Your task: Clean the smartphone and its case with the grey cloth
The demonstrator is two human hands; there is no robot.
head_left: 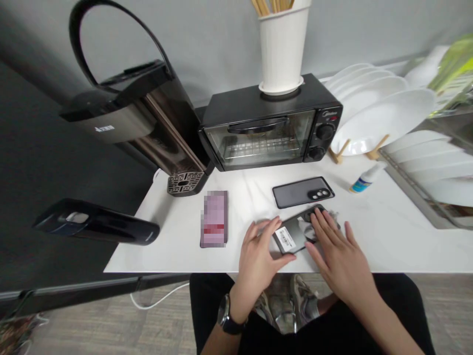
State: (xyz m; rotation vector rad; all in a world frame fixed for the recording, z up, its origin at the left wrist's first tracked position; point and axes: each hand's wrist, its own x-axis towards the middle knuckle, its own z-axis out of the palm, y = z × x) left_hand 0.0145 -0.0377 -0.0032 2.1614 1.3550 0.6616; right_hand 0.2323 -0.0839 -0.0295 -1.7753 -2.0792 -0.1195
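Note:
A dark phone (300,238) with a white barcode sticker lies back up near the table's front edge. My left hand (260,254) holds its left end between thumb and fingers. Over the camera end, my right hand (334,246) presses a crumpled pale cloth or tissue (307,229) against the phone, fingers close together. Just behind the phone lies a clear phone case (301,193) with a black rim and camera cutouts. To the left, another phone (215,219) with a lit, blurred pinkish screen lies flat. A small white spray bottle (365,178) with a blue label is at the right.
Behind stand a black toaster oven (269,128) bearing a white cup (283,49) of sticks, and a dark drinks machine (148,123). White plates (384,118) stand at the right by a dish rack (417,197). A dark, elongated object (99,222) is at the left.

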